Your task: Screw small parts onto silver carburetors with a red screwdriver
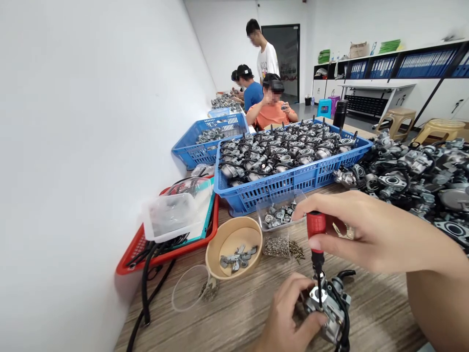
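Note:
My right hand [351,230] is closed around the red handle of a screwdriver [316,232], which stands nearly upright. Its black shaft points down onto a small metal carburetor [331,313] with a black hose. Fingers and thumb of my left hand [289,313] grip the carburetor from the left side, against the wooden table [227,327]. Just behind lie a clear cup tipped over with small screws [278,246] and a few loose brass-coloured screws beside it. The exact spot where the screwdriver tip meets the carburetor is too small to make out.
A blue crate [271,193] full of carburetors stands behind, with a loose carburetor pile [410,181] at right. A beige tub [234,274] holds flat metal parts; a clear tray [262,225] holds small fittings. At left is a red basket [164,259]. Several people sit or stand farther back.

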Tool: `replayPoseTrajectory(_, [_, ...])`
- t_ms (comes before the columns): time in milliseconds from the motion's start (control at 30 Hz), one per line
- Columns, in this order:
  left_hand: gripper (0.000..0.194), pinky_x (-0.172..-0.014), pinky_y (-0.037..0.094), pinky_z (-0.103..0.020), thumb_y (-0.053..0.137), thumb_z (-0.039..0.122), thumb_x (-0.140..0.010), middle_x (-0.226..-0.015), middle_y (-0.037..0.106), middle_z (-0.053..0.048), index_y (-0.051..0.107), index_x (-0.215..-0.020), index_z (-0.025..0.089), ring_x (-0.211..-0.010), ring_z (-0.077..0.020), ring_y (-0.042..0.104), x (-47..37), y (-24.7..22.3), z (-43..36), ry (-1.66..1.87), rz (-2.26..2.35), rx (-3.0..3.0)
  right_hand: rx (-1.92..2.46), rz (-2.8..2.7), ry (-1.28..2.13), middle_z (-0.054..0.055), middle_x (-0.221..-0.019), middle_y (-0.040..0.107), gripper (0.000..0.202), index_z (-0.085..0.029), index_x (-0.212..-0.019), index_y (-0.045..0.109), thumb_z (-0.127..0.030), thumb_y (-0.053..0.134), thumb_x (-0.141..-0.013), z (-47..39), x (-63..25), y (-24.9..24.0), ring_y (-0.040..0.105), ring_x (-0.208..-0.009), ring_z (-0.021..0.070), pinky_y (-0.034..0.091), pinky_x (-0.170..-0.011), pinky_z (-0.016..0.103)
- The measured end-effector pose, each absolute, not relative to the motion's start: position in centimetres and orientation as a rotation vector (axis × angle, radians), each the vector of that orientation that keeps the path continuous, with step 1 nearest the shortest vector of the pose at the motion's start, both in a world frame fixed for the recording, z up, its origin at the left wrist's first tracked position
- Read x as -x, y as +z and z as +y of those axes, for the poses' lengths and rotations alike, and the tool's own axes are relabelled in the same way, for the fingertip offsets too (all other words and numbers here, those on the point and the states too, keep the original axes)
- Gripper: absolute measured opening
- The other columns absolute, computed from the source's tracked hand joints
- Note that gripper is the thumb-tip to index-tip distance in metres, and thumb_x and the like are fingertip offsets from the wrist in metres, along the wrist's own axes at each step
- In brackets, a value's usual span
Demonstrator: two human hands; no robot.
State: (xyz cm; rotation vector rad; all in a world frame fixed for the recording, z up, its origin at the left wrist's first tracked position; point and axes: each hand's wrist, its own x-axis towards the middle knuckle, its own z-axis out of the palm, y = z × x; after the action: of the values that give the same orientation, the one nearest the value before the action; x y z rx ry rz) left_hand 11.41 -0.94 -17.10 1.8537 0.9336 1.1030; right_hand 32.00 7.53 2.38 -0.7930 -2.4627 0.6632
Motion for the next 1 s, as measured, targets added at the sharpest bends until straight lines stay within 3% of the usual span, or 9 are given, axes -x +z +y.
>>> replayPoseTrajectory(167, [0.055,-0.071,0.055,-0.029,0.058,0.069,-0.103,-0.093,0.075,-0.010,0.073,-0.114,0.017,-0.080,-0.0213,0.071,-11.2,-17.2,-1.0,1.131,0.836,-1.931,0.823,-2.279,0.748,-0.002,-0.084,0.071,0.011,-0.025,-0.116,0.062,-0.030,0.061,-0.107,7.6,-33.7,2.9,0.062,-0.067,0.0129,0.045,-0.056,0.025])
replayPoseTrajectory(500, [0.045,-0.075,0.059,-0.030,0.070,0.059,-0.100,-0.098,0.075,-0.011,0.070,-0.120,0.018,-0.083,-0.0219,0.072,-11.2,-17.8,-0.9,1.222,0.735,-1.954,0.729,-2.333,0.857,-0.004,-0.077,0.066,0.002,-0.022,-0.102,0.059,-0.020,0.059,-0.103,8.8,-33.3,2.0,0.053,-0.062,0.0096,0.042,-0.054,0.023])
replayPoseTrajectory(1000, [0.043,-0.071,0.057,-0.026,0.065,0.059,-0.103,-0.095,0.073,-0.008,0.066,-0.123,0.020,-0.081,-0.0195,0.071,-11.2,-17.7,-0.8,1.252,0.731,-1.985,0.724,-2.377,0.878,-0.005,-0.078,0.062,0.004,-0.022,-0.103,0.056,-0.018,0.057,-0.103,8.9,-32.9,2.0,0.050,-0.063,0.0084,0.041,-0.056,0.020])
